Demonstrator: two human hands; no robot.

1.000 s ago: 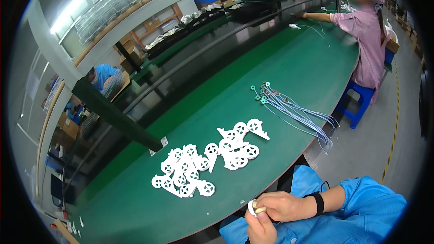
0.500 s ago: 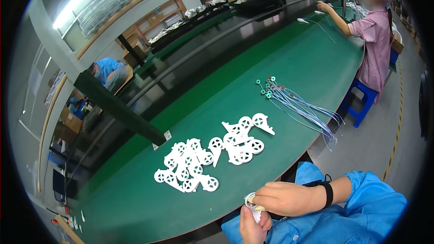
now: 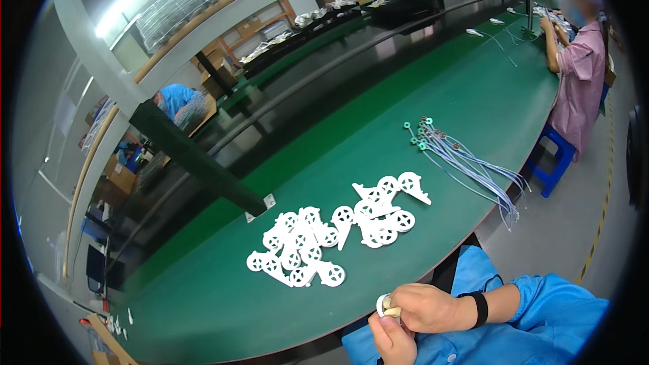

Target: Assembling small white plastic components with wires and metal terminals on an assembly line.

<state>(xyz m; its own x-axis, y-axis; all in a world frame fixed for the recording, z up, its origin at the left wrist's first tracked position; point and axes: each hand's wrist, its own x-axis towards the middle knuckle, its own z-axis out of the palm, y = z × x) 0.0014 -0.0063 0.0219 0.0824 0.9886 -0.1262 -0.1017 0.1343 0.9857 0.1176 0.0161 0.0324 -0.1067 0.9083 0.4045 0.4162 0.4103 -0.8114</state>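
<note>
In the lower left of the frame, several small white pieces (image 3: 130, 316) lie near a strip of cardboard (image 3: 111, 340) at the edge of the green tabletop (image 3: 216, 318). In the upper left, a person in blue (image 3: 177, 99) bends over beyond a dark, slanting post (image 3: 193, 155), whose metal foot plate (image 3: 268, 201) sits on the green surface.

Right of the post, around the middle of the frame, white plastic brackets with spoked round ends (image 3: 332, 275) lie in a loose heap, many overlapping.

At the lower centre-right, just off the near table edge, the left hand (image 3: 394, 343) grips a small white ring-ended part (image 3: 380, 305), its thumb pressed against it. The right hand (image 3: 426, 307) meets it from the right, fingers curled in narrowly and touching the part; whether they pinch anything cannot be told. Pale yellow shows at its fingertips, and a black band (image 3: 481, 309) circles the wrist.

Farther right, a bundle of bluish cables (image 3: 476, 172) with green and brown round ends reaches over the table edge. In the upper right, a co-worker in pink (image 3: 581, 78) sits on a blue stool (image 3: 556, 160).
</note>
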